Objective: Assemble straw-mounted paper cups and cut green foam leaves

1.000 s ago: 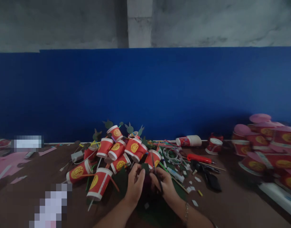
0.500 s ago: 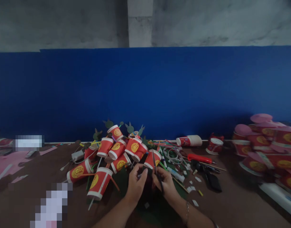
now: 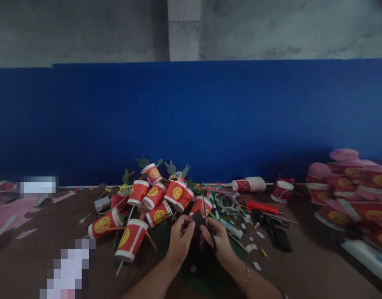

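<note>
Left hand (image 3: pixel 179 240), thumb and fingers pinched on a small dark piece (image 3: pixel 197 217), held up above the table (image 3: pixel 116 286); right hand (image 3: pixel 221 241), fingers curled round the handles of scissors (image 3: pixel 204 211) (blades pointing away, at the piece's right edge); beyond, heaped red cups (image 3: pixel 154 196); farther, a blue panel (image 3: pixel 191 124); farthest, a grey wall (image 3: pixel 100 33).

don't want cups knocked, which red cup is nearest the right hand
The red cup just beyond the scissors in the right hand, rightmost of the central cluster; all others lie farther off.
</note>
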The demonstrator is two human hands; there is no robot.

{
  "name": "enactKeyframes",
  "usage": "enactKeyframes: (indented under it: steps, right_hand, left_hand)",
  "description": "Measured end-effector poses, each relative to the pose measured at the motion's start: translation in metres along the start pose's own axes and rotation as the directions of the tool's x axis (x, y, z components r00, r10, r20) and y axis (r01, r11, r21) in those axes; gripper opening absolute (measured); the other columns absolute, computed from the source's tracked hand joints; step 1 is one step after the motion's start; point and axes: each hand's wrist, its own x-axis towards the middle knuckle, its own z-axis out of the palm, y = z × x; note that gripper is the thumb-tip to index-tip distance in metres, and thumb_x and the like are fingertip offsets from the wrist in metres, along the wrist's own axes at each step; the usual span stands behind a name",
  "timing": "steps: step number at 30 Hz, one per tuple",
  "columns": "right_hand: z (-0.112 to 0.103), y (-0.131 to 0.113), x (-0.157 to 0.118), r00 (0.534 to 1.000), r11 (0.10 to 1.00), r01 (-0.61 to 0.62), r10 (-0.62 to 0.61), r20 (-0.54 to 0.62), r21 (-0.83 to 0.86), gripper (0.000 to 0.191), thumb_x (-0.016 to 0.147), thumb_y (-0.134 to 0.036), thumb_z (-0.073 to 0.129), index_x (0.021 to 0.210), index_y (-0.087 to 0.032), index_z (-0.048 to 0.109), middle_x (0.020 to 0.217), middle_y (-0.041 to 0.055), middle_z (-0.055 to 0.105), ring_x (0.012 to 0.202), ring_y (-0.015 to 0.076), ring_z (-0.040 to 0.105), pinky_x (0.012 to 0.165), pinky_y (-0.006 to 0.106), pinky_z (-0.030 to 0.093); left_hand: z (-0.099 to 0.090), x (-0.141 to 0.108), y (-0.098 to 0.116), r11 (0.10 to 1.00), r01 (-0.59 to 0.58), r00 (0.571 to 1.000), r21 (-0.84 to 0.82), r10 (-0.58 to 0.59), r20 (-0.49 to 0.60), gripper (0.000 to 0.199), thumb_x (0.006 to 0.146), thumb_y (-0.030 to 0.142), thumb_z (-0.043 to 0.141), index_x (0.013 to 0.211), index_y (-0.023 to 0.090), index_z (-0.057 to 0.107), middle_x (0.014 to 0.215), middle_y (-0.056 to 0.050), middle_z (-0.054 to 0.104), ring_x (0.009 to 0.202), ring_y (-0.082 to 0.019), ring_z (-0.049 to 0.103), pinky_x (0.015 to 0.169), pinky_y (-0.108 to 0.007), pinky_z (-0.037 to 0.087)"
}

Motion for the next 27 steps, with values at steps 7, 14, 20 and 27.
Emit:
enactKeyframes:
  steps: [7, 14, 20, 27]
  right_hand:
    - [0.002, -0.001, -0.003, 0.984, 0.999, -0.034, 0.035, 0.173, -0.009, 0.036, 0.071, -0.050, 0.062, 0.074, -0.016, 0.049, 0.049, -0.0030, 0.056, 0.040, 0.0073, 0.045, 0.036, 0.016, 0.032]
    - [0.008, -0.001, -0.010, 0.918, 0.997, -0.062, 0.071, 0.389, -0.035, 0.040, 0.070, -0.051, 0.063, 0.074, -0.014, 0.051, 0.058, -0.0014, 0.054, 0.047, 0.0080, 0.050, 0.041, 0.017, 0.037]
    - [0.006, 0.005, -0.009, 0.928, 0.997, -0.072, 0.071, 0.366, -0.010, 0.037, 0.070, -0.046, 0.066, 0.074, -0.013, 0.051, 0.060, -0.0017, 0.054, 0.048, 0.0077, 0.049, 0.043, 0.017, 0.038]
    - [0.006, 0.007, -0.007, 0.945, 0.998, -0.060, 0.055, 0.322, 0.007, 0.035, 0.070, -0.044, 0.067, 0.072, -0.014, 0.049, 0.059, -0.0026, 0.054, 0.048, 0.0077, 0.049, 0.043, 0.017, 0.038]
  left_hand:
    - [-0.002, 0.000, 0.004, 1.000, -0.025, 0.988, -0.019, 0.021, -0.155, 0.017, 0.081, 0.034, 0.051, 0.077, 0.017, 0.053, 0.067, 0.001, 0.056, 0.064, -0.013, 0.053, 0.062, -0.023, 0.041]
    - [0.000, 0.001, 0.006, 0.999, -0.023, 0.969, -0.042, 0.011, -0.248, 0.018, 0.081, 0.036, 0.049, 0.077, 0.019, 0.051, 0.064, 0.003, 0.052, 0.060, -0.012, 0.049, 0.058, -0.023, 0.040]
    - [0.000, 0.001, 0.005, 0.999, -0.029, 0.981, 0.025, 0.033, -0.191, 0.016, 0.081, 0.034, 0.049, 0.076, 0.019, 0.051, 0.067, 0.002, 0.052, 0.065, -0.014, 0.051, 0.063, -0.024, 0.040]
    - [0.002, 0.001, 0.006, 1.000, -0.009, 0.994, -0.019, 0.007, -0.107, 0.017, 0.082, 0.034, 0.047, 0.077, 0.019, 0.051, 0.069, 0.001, 0.053, 0.066, -0.014, 0.051, 0.063, -0.025, 0.040]
